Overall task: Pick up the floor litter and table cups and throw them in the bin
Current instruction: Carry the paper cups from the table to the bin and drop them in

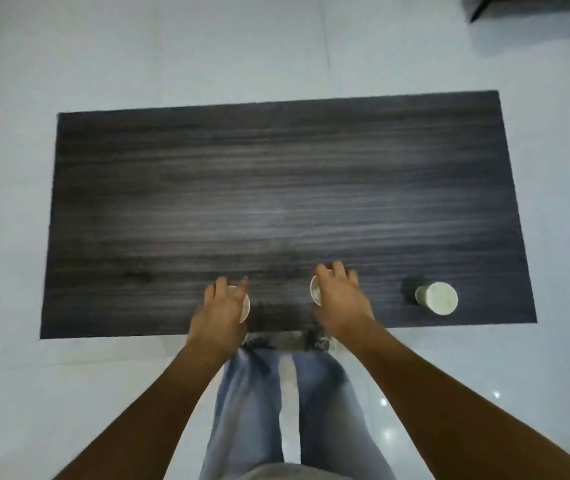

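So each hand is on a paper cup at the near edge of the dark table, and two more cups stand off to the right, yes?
Not quite. The head view shows only one more cup to the right. The left hand and right hand do each cover a cup near the dark table's near edge.

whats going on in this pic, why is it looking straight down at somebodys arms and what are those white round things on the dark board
There is only one picture, and it comes from a camera worn on a person's head, looking forward and down. That is why you see two bare arms reaching out from the bottom, with the person's jeans and the pale floor below.

The dark board is a low wood-grain table seen from above. The white round things are three paper cups along its near edge. The left hand curls its fingers round the left cup, and the right hand does the same with the middle cup. The third cup stands alone to the right, untouched.

No bin is in view, nor any litter on the floor.
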Tool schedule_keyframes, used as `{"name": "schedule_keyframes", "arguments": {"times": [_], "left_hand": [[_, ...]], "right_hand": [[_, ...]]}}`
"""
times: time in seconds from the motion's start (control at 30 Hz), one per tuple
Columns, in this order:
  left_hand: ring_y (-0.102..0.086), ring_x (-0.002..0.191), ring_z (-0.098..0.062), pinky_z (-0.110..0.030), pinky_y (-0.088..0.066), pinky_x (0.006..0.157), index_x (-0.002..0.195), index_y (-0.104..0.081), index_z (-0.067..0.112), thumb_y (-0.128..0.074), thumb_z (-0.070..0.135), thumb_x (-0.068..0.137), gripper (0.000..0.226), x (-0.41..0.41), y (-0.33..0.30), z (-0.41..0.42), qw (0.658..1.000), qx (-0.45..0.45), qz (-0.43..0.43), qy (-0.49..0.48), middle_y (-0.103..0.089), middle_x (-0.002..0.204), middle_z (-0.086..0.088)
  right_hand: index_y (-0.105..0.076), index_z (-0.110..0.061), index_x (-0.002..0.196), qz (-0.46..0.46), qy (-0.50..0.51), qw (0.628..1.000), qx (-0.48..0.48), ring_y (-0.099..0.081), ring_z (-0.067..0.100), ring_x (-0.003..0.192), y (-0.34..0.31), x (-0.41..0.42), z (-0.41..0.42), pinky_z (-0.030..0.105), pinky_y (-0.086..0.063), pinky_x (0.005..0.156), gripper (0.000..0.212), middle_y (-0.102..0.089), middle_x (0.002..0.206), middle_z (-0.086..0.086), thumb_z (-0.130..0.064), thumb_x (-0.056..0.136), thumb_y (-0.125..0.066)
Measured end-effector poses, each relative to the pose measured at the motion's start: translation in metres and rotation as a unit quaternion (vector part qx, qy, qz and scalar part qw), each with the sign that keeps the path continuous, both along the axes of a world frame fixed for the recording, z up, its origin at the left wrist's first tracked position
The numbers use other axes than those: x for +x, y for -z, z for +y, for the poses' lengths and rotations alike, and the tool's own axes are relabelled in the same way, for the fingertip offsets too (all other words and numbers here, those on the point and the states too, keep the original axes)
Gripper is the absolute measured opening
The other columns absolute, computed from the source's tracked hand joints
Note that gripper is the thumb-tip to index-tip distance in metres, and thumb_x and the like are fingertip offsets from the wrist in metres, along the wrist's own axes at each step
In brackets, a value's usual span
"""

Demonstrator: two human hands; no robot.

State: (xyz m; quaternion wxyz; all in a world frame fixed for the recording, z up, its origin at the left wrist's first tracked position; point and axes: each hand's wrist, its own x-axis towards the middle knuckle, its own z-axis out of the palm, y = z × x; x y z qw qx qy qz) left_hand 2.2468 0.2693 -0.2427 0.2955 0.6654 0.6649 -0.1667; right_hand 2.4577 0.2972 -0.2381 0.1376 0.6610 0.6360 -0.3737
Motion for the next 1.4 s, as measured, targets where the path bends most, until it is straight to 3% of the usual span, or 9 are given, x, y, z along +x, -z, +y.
{"name": "schedule_keyframes", "arguments": {"times": [0.33,0.6,0.8,1.07,1.4], "left_hand": [[-0.037,0.126,-0.022,-0.034,-0.048,0.094,0.139,-0.034,0.019,-0.069,0.028,0.082,0.067,-0.193,-0.134,-0.06,0.977,0.094,-0.003,-0.193,-0.037,0.136,-0.005],[-0.044,0.114,-0.022,-0.034,-0.048,0.084,0.13,-0.039,0.019,-0.071,0.033,0.078,0.063,-0.408,-0.206,-0.132,0.952,0.132,0.006,-0.277,-0.044,0.127,-0.003],[-0.042,0.116,-0.022,-0.034,-0.046,0.081,0.131,-0.039,0.018,-0.07,0.032,0.079,0.062,-0.525,-0.236,-0.146,0.934,0.15,0.022,-0.323,-0.043,0.126,-0.003],[-0.041,0.12,-0.022,-0.035,-0.049,0.086,0.136,-0.038,0.017,-0.066,0.032,0.082,0.062,-0.646,-0.238,-0.074,0.935,0.15,0.029,-0.321,-0.041,0.13,-0.003],[-0.042,0.117,-0.022,-0.037,-0.05,0.085,0.134,-0.04,0.016,-0.064,0.035,0.084,0.059,-0.799,-0.251,0.08,0.944,0.176,0.028,-0.279,-0.043,0.129,-0.004]], "right_hand": [[-0.038,-0.019,0.133,0.024,-0.159,0.985,0.062,-0.035,0.03,0.125,-0.128,-0.213,0.01,0.038,-0.049,0.083,0.056,-0.034,0.136,0.005,-0.008,0.085,-0.066],[-0.042,-0.022,0.131,0.071,-0.257,0.96,0.087,-0.04,0.03,0.12,-0.178,-0.449,-0.042,0.04,-0.045,0.092,0.05,-0.038,0.134,0.006,-0.012,0.086,-0.06],[-0.044,-0.02,0.127,0.115,-0.324,0.932,0.118,-0.046,0.029,0.113,-0.207,-0.569,-0.037,0.035,-0.048,0.085,0.05,-0.044,0.123,0.005,-0.018,0.082,-0.064],[-0.045,-0.017,0.123,0.101,-0.307,0.939,0.115,-0.043,0.024,0.1,-0.199,-0.685,0.043,0.029,-0.042,0.074,0.046,-0.043,0.114,0.005,-0.015,0.081,-0.065],[-0.044,-0.018,0.124,0.101,-0.264,0.952,0.121,-0.045,0.027,0.108,-0.21,-0.833,0.18,0.035,-0.049,0.084,0.049,-0.044,0.119,0.006,-0.02,0.081,-0.067]]}}
